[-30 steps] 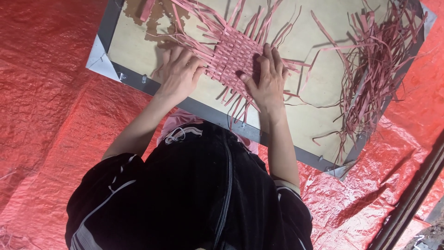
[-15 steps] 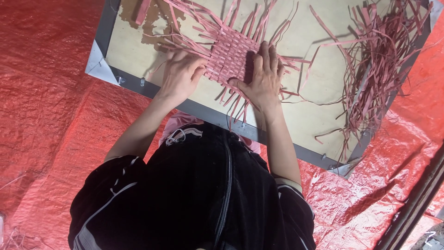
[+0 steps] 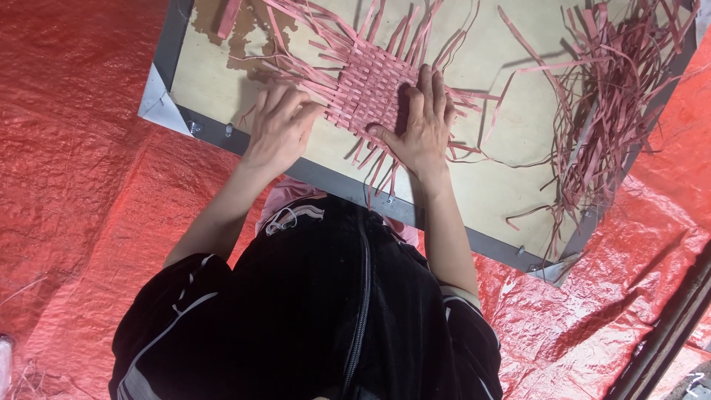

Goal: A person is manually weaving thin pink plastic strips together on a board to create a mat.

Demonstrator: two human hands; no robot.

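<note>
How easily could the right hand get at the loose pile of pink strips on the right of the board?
Probably yes. The right hand lies flat on the woven mat, and only bare board with a few stray strips separates it from the loose pile. Nothing blocks the way.

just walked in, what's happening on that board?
A person is weaving flat pink strips into a small mat on a tan board that lies on a red tarp. The right hand lies flat on the mat's right part, thumb at its lower edge. The left hand works the loose strip ends on its left side. A pile of spare strips lies to the right on the board.
</note>
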